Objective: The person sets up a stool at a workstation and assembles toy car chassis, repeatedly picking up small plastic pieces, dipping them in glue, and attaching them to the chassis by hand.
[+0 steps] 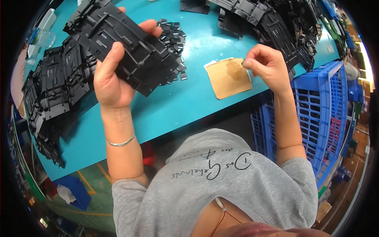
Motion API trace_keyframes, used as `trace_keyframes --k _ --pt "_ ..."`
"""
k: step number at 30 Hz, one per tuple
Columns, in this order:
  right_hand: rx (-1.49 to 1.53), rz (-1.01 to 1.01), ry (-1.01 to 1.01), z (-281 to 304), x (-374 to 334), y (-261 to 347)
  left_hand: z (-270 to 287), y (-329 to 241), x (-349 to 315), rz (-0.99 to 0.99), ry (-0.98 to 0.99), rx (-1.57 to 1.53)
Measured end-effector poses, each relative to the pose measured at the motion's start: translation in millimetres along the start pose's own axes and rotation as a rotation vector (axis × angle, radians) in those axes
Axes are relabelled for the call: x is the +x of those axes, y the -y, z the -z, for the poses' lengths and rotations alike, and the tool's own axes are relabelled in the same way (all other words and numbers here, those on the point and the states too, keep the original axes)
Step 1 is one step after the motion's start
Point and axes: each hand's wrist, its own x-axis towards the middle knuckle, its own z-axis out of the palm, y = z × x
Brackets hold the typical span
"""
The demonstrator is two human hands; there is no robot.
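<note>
My left hand (113, 89) grips a black moulded plastic panel (126, 43) by its edges, thumb on the near side and fingers round the far side. The panel is raised over the teal table (169, 110), its ribbed face toward me. On the right, my right hand (270, 67) is closed in a pinch above the corner of a tan cardboard square (225, 85) with a wet brown stain. Something tiny and dark may be between those fingertips, too small to name. Beyond the panel lies a pile of small black rectangular pieces (173, 37), partly hidden by it.
A row of similar black panels (59, 75) leans along the table's left side. More black panels (272, 27) are heaped at the back right. Beside the table's right front edge stands a blue plastic crate (310, 102). A clear plastic bottle (45, 38) lies at the far left.
</note>
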Motion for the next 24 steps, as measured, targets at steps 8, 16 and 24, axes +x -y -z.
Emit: trace_keyframes --k 8,16,24 --pt "-0.636 0.327 -0.213 -15 -39 -18 -6 8 0 0.01 -0.057 -0.009" --pt "-0.886 0.524 -0.218 -21 -41 -23 -6 10 0 0.028 -0.047 0.031" --pt "-1.061 0.593 -0.133 -22 -39 -14 -8 10 0 0.022 -0.048 0.062"
